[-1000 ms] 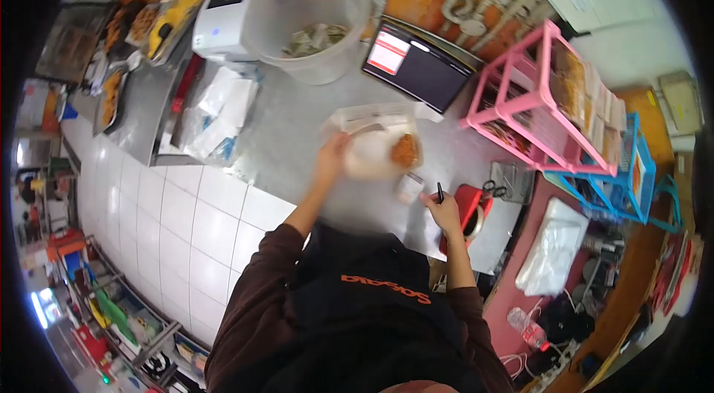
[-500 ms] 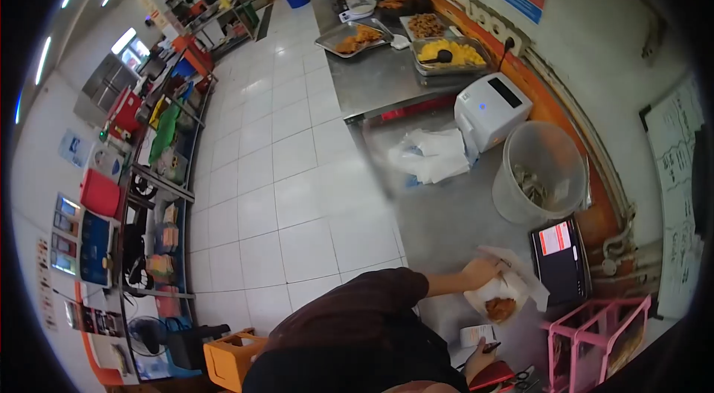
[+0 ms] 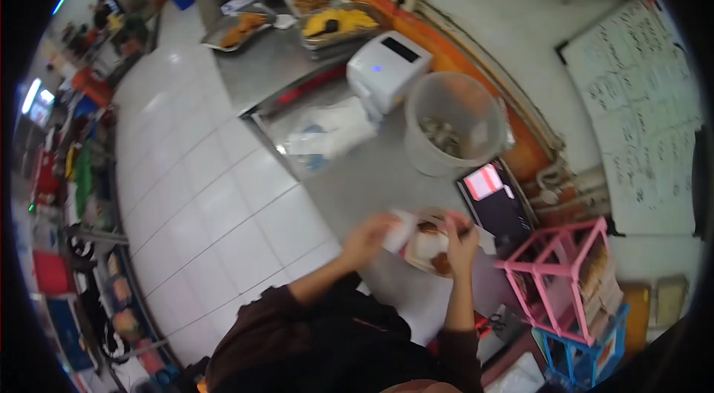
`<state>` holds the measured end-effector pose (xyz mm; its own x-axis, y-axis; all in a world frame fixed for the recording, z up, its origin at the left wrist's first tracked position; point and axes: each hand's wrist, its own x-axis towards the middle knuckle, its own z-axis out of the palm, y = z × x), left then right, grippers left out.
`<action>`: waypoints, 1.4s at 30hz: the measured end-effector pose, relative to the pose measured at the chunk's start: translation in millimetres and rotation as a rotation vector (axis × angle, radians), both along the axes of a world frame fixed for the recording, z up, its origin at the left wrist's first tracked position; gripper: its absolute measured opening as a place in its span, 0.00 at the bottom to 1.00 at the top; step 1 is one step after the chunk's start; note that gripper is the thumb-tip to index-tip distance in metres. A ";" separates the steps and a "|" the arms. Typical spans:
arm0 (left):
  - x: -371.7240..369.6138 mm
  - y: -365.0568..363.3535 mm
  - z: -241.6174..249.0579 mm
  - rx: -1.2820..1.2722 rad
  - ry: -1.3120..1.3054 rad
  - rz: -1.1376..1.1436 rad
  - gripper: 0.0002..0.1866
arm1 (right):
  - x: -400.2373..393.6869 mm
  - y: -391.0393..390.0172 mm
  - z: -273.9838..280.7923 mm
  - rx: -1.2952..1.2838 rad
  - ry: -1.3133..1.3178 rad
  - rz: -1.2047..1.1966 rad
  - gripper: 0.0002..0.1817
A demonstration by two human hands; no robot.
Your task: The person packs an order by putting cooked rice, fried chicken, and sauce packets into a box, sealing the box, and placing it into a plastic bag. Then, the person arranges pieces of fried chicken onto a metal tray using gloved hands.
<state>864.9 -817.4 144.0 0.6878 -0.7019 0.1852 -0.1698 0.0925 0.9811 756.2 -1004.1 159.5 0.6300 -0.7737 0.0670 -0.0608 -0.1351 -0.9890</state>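
Observation:
An open white takeaway box (image 3: 425, 250) stands on the steel counter, with a fried brown piece of food (image 3: 442, 265) in it and a second brown patch near its far side. My left hand (image 3: 368, 239) is left of the box, its fingers closed on a white paper-like piece (image 3: 401, 231) at the box's left edge. Over the box's right side is my right hand (image 3: 462, 244), fingers bent together around a dark slim object (image 3: 464, 229); motion blurs it, and I cannot tell its kind.
Beyond the box are a tablet (image 3: 492, 200), a clear bucket (image 3: 452, 125) and a white printer-like machine (image 3: 388, 69). A pink rack (image 3: 558, 274) stands right, above a blue basket (image 3: 587, 352). Food trays (image 3: 338, 25) sit farther back; white plastic (image 3: 335, 129) lies left.
My view has swung right. My left hand has moved from the box's lid to its left side, now with a white piece. My right hand has come up from the counter's near edge to the box.

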 end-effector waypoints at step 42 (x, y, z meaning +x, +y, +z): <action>49.0 130.8 -105.7 0.760 -0.629 0.505 0.19 | -23.7 -10.9 1.4 -0.295 0.689 0.053 0.16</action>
